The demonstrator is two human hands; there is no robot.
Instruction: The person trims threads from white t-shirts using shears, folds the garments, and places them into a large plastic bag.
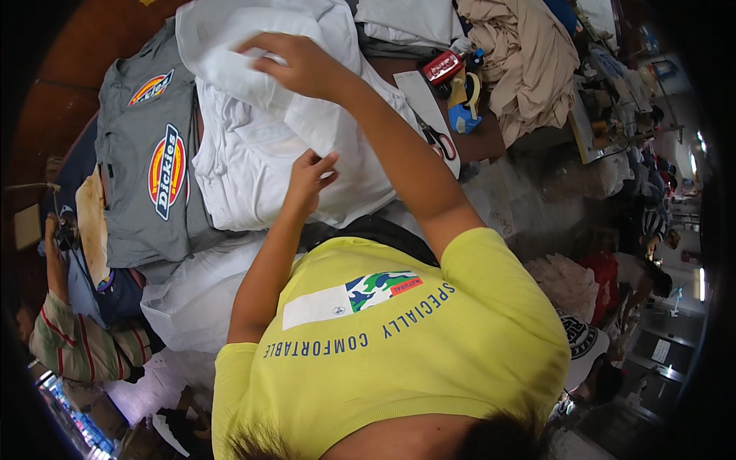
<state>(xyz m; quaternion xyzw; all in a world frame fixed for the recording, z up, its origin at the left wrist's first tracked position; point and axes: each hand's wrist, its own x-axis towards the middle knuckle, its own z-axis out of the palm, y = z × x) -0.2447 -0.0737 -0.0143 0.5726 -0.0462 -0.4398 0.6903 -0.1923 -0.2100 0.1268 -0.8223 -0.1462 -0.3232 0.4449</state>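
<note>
White sleeveless shirts (238, 169) lie stacked on the table before me. Over them hangs a thin, pale white cloth (222, 42), lifted and partly smeared by motion at its far left end. My right hand (295, 65) reaches across it, its fingers stretched and apart, slightly blurred. Closer to my body, my left hand (310, 180) has its fingers curled at the near edge of this cloth, seeming to pinch it. The exact contact of the left fingertips is hard to see.
Grey printed T-shirts (138, 153) lie at the left. To the right are scissors (438, 142), a tape dispenser (464, 111), a red can-like object (442, 67) and a beige fabric heap (525, 57). Another person's striped sleeve (69, 337) is at the far left.
</note>
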